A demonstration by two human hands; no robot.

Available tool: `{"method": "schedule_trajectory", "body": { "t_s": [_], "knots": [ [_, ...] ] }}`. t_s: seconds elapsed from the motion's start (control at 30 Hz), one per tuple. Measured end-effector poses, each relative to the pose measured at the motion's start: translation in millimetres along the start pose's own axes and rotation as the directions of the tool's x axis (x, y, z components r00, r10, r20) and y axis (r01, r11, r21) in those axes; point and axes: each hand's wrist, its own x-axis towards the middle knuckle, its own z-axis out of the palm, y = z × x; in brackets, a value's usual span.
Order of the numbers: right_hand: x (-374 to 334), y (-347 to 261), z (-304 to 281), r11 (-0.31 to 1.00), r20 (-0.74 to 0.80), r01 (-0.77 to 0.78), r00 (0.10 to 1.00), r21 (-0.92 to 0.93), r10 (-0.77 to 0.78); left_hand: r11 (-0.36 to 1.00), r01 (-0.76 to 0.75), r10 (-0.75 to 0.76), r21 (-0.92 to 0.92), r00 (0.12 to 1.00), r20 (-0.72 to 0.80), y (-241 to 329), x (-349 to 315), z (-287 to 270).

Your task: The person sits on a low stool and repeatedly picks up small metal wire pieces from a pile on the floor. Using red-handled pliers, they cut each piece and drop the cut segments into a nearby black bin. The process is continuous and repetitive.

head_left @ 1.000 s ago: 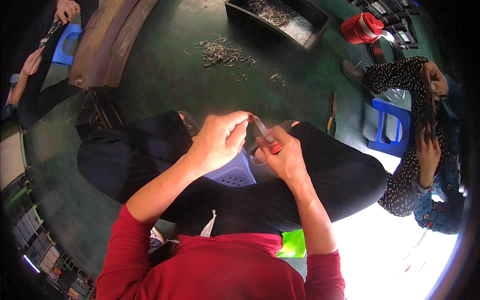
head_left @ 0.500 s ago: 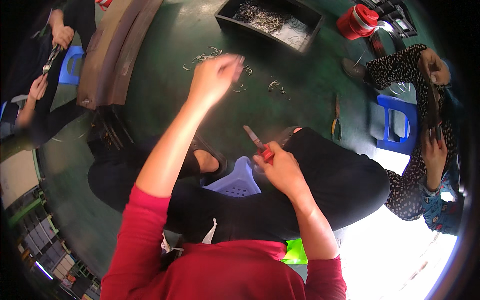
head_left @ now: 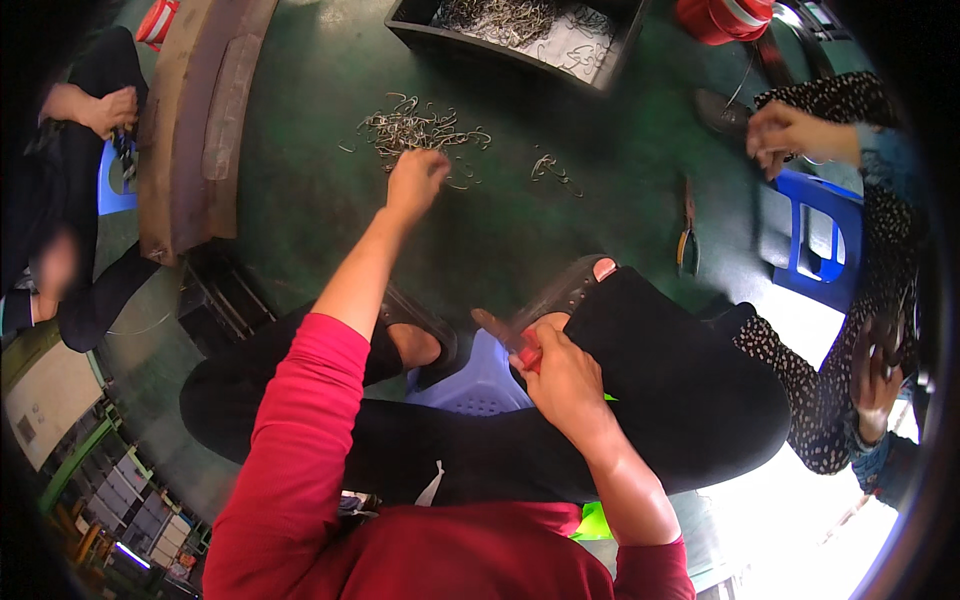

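My left hand [head_left: 416, 184] is at the near edge of a loose pile of small bent metal hooks [head_left: 415, 128] on the green floor. Its fingers are curled together, and whatever they may hold is too small to make out. In front of my right thigh, my right hand [head_left: 568, 382] is closed round a red-handled tool [head_left: 528, 352]. The tool's flat metal end points up and to the left, above a pale blue plastic stool [head_left: 478, 385] between my feet. A smaller scatter of hooks [head_left: 552, 172] lies right of the pile.
A black bin [head_left: 500, 52] with many hooks stands at the far side. Pliers [head_left: 687, 235] lie on the floor to the right, near a blue stool [head_left: 820, 235] and a co-worker's hand [head_left: 800, 135]. A long brown beam [head_left: 190, 130] bounds the left, with another person beyond.
My left hand has drawn back from above the pile to its near edge, uncovering more hooks. My right hand keeps the red-handled tool, slightly lower. The right co-worker's upper hand has moved left.
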Motion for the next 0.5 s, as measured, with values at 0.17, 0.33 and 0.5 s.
{"method": "schedule_trajectory", "body": {
  "t_s": [0.17, 0.33, 0.5],
  "knots": [
    [10, 0, 6, 1.000, 0.029, 0.009, 1.000, -0.013, -0.008, 0.999, 0.018, -0.016, 0.049, 0.998, -0.058, -27, -16, 47],
    [15, -5, 5, 0.999, 0.030, 0.030, 0.999, -0.020, -0.029, 0.963, -0.107, 0.086, 0.246, 0.992, 0.096, -31, -8, 51],
    [18, -11, 2, 0.999, 0.022, 0.039, 0.999, -0.002, -0.039, 0.804, -0.397, 0.304, 0.444, 0.914, 0.268, -37, -1, 52]
  ]
}}
